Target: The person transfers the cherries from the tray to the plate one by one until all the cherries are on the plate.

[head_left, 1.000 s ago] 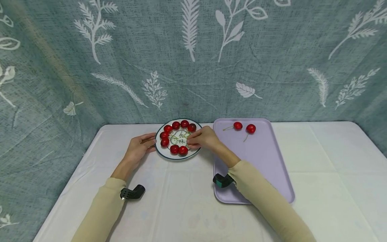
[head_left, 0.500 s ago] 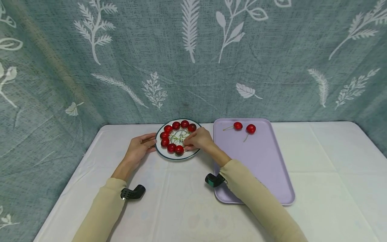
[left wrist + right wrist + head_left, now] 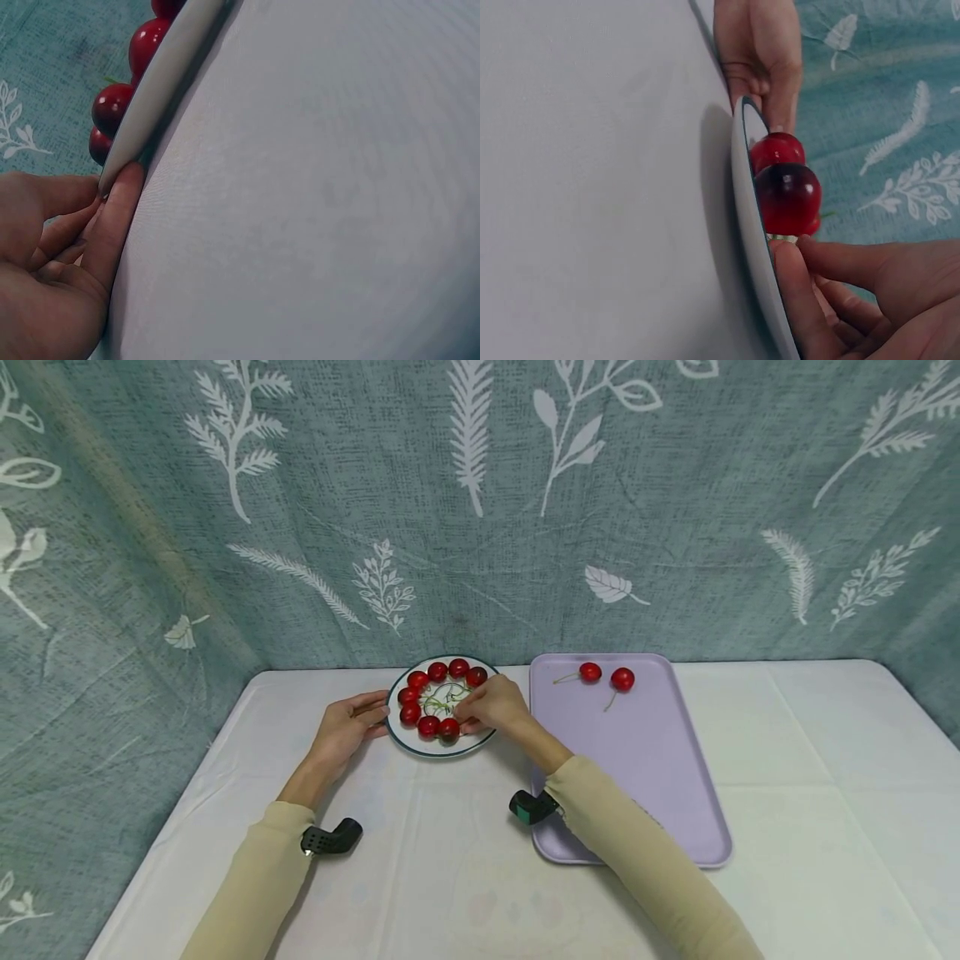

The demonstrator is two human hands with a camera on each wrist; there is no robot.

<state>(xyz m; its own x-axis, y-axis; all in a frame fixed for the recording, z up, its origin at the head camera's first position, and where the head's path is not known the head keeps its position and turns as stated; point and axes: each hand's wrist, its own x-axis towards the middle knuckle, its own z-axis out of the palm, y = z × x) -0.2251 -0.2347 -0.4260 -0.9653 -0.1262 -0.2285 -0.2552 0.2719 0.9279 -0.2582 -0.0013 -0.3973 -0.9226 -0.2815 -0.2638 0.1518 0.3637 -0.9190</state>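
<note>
A white plate (image 3: 472, 742) with a dark rim bears several red cherries (image 3: 410, 715) set in a ring, their green stems pointing inward. My left hand (image 3: 339, 732) holds the plate's left edge; in the left wrist view its thumb and fingers pinch the rim (image 3: 154, 101). Over the plate's right side, my right hand (image 3: 495, 705) has its fingertips at a cherry (image 3: 448, 730) on the near side. In the right wrist view, thumb and finger pinch at a pale green stem beside a dark red cherry (image 3: 789, 196). The fingers hide part of that stem.
A lilac tray (image 3: 637, 760) lies right of the plate, under my right forearm. Two cherries with stems, one on the left (image 3: 590, 672) and one on the right (image 3: 622, 679), lie near its far edge. A teal leaf-print cloth (image 3: 480, 577) hangs behind the white-covered table (image 3: 420, 877).
My right hand has moved slightly left over the plate. The two near-side cherries shifted left, then slightly back right. My left hand stays at the rim.
</note>
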